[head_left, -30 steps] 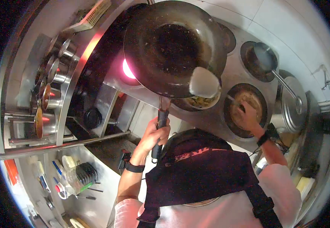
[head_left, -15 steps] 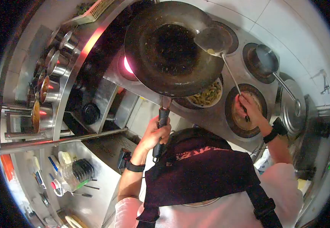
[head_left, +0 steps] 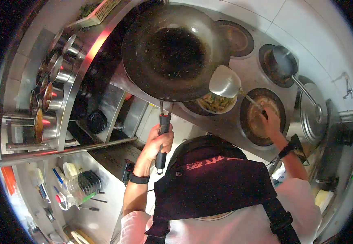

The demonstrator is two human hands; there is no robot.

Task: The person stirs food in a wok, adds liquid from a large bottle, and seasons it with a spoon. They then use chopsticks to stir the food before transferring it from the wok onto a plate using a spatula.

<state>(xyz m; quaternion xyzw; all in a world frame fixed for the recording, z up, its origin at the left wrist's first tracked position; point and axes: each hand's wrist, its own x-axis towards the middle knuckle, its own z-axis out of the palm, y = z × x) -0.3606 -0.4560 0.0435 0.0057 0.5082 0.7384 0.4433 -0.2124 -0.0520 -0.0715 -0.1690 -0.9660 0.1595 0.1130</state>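
My left hand [head_left: 160, 141] is wrapped round the black handle of a large dark wok [head_left: 144, 77]. The wok is raised at the top of the view, its inside bare but for dark residue and small bits. In my right hand [head_left: 271, 122] is the handle of a wok spatula [head_left: 225, 81] with a broad, pale, shiny blade. That blade is beside the wok's right lower rim, above a bowl of cooked food [head_left: 217, 102] in green and yellow pieces. Part of the bowl is hidden under the blade and the wok.
Round dark burner wells [head_left: 237, 38] dot the steel stove. A ladle [head_left: 284, 59] rests in another well, near a large lidded pot [head_left: 312, 110]. Steel containers [head_left: 53, 96] line the left shelf. Below them lies a clear plastic jug [head_left: 79, 187].
The spatula has come down and away from the wok's inside to above the food bowl, its blade turned over. The wok and my left hand have shifted slightly left.
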